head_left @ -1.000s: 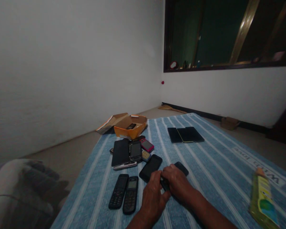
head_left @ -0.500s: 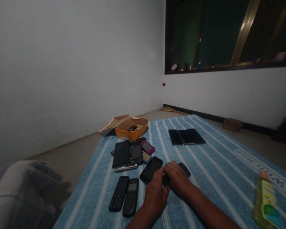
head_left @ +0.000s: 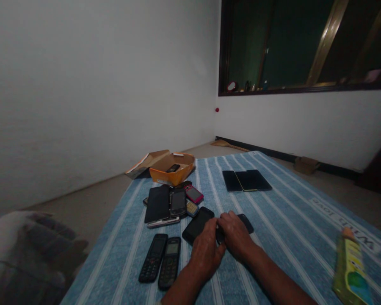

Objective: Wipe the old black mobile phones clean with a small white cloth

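Note:
Both of my hands meet over the cloth, around a dark phone that is mostly hidden. My left hand is closed, its fingers and thumb at the near end of this phone. From the other side, the bent fingers of my right hand close over it. A black smartphone lies flat, partly behind my left hand. Past my right hand shows the end of a dark handset; whether it is the same phone, I cannot tell. Two black keypad phones, one left and one right, lie side by side at left.
A pile of several phones, with a black slab and a pink phone, lies before an open orange box holding a phone. Dark flat devices lie farther back. A yellow-green bottle is at right on the striped cloth.
The view has shifted slightly, so most things sit a little further left and the back ones higher. My hands stay together at the dark phone, with little visible movement.

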`<state>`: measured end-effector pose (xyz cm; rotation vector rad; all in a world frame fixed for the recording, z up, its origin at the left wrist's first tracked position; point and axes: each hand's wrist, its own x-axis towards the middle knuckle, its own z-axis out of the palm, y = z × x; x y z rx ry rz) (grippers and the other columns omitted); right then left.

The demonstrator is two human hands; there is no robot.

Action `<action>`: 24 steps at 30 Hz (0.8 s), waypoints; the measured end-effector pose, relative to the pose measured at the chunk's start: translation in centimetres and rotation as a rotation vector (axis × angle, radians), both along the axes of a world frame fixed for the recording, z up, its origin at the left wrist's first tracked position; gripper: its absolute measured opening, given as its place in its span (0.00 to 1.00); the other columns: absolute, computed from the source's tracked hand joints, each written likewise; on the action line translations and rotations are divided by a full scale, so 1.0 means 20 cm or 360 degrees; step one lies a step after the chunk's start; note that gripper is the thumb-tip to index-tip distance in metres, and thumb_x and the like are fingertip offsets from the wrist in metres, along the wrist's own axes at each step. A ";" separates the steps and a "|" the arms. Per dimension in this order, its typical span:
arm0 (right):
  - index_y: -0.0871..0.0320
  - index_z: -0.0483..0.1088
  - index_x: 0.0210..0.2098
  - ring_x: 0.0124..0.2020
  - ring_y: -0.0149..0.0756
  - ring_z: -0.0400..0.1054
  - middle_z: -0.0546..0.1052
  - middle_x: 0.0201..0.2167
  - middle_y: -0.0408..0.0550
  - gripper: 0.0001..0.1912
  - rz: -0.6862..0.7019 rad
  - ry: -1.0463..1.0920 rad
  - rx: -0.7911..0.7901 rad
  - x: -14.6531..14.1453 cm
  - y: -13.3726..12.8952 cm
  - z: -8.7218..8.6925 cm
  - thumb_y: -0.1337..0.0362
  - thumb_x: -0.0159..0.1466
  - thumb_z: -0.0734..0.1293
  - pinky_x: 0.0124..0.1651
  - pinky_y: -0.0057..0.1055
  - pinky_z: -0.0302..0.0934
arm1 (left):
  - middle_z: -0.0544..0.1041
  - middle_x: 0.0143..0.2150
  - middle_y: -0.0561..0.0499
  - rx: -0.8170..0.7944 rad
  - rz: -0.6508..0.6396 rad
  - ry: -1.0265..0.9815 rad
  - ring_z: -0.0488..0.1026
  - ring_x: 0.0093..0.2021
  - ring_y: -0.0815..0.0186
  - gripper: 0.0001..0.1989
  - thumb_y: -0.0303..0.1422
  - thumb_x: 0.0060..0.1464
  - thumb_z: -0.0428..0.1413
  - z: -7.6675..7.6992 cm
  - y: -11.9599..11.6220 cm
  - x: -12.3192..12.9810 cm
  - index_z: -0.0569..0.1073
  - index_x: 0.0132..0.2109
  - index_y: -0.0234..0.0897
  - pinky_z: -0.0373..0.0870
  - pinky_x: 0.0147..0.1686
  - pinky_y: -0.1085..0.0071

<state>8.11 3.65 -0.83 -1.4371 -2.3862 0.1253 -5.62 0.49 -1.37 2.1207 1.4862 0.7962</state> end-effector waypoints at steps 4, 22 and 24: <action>0.57 0.72 0.39 0.41 0.38 0.59 0.72 0.37 0.47 0.10 -0.0002 -0.0030 -0.0008 0.01 0.01 -0.01 0.72 0.66 0.60 0.42 0.33 0.49 | 0.71 0.54 0.42 0.0049 0.0015 0.0065 0.70 0.55 0.55 0.25 0.30 0.50 0.55 0.01 0.02 -0.01 0.61 0.56 0.38 0.67 0.53 0.59; 0.56 0.74 0.41 0.43 0.41 0.60 0.73 0.39 0.50 0.13 -0.0090 -0.0098 -0.0024 0.04 0.03 0.03 0.73 0.65 0.59 0.43 0.34 0.49 | 0.73 0.52 0.40 0.0134 0.0137 0.0216 0.71 0.54 0.52 0.24 0.32 0.50 0.57 -0.02 0.01 0.00 0.65 0.55 0.34 0.68 0.53 0.55; 0.56 0.74 0.43 0.43 0.42 0.60 0.74 0.40 0.51 0.15 -0.0194 -0.0123 -0.0045 0.07 0.05 0.03 0.75 0.64 0.59 0.43 0.35 0.49 | 0.73 0.54 0.39 0.0138 0.0164 0.0247 0.70 0.55 0.50 0.26 0.33 0.50 0.58 -0.04 0.01 0.00 0.65 0.56 0.33 0.67 0.54 0.53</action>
